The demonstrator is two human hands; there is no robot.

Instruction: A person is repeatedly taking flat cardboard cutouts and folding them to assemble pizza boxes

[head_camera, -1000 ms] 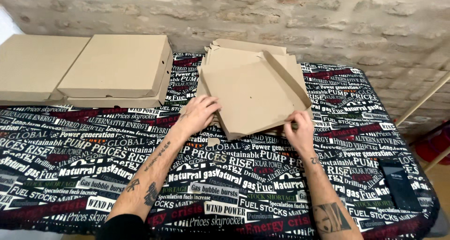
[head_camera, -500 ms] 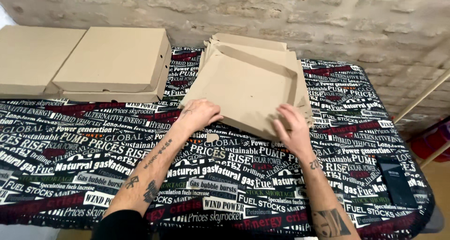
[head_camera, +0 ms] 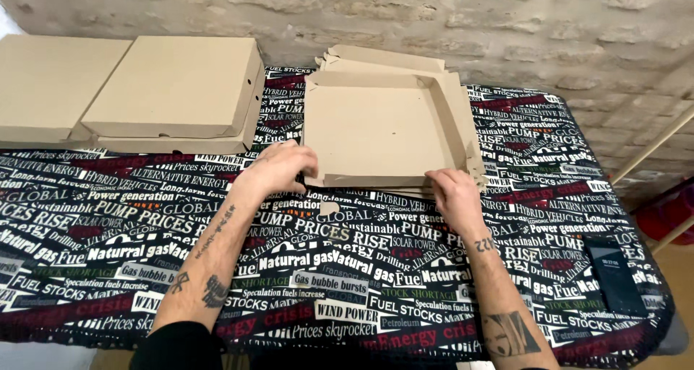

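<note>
A flat brown cardboard box blank (head_camera: pixel 379 128) with partly raised side flaps lies on top of a stack of similar blanks (head_camera: pixel 383 57) at the table's far middle. My left hand (head_camera: pixel 278 169) grips its near left corner, fingers curled over the front flap. My right hand (head_camera: pixel 452 196) holds the near right edge of the same blank, fingers bent on the front flap. Both forearms reach forward over the printed tablecloth (head_camera: pixel 144 232).
Two folded, closed cardboard boxes (head_camera: pixel 177 88) (head_camera: pixel 50 81) stand at the far left. A small cardboard scrap (head_camera: pixel 330 208) lies between my hands. A dark phone (head_camera: pixel 613 276) rests near the right edge. A brick wall (head_camera: pixel 434 15) runs behind the table.
The cardboard blank has turned from a diagonal position to square with the table edge. Both hands moved with it and now hold its near edge, with the front flap lifted.
</note>
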